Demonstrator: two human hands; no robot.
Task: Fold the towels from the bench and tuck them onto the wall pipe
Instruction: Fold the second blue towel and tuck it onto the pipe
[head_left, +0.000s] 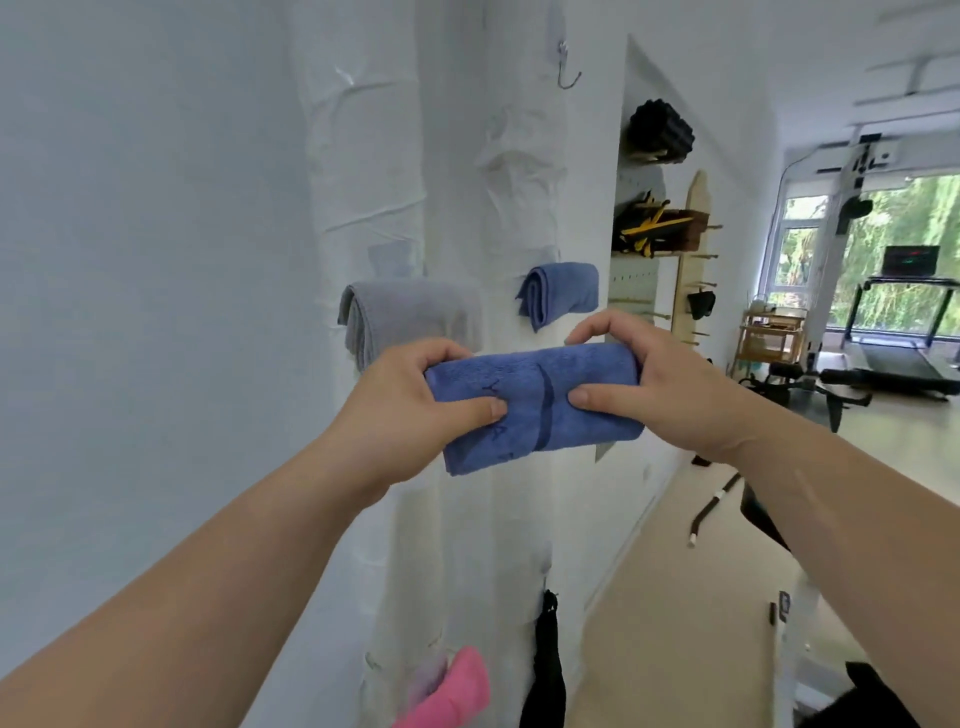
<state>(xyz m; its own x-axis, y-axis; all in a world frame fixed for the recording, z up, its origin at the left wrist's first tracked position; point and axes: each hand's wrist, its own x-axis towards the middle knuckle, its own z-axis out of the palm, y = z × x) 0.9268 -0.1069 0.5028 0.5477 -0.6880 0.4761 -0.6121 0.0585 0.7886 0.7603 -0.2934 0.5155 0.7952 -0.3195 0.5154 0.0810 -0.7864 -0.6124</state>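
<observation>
Hands grip a folded blue towel (540, 405) in the air. The left hand (415, 395) and the right hand (660, 384) each curl round one short end, thumbs pressed on the front. The towel hangs just before the white-wrapped wall pipe (363, 156), below a grey towel (410, 317) and a smaller blue towel (561, 291) tucked there. Bare wrapping runs from the held towel's lower edge down to a pink towel (452, 686). Dark lettering on the held towel is too creased to read.
</observation>
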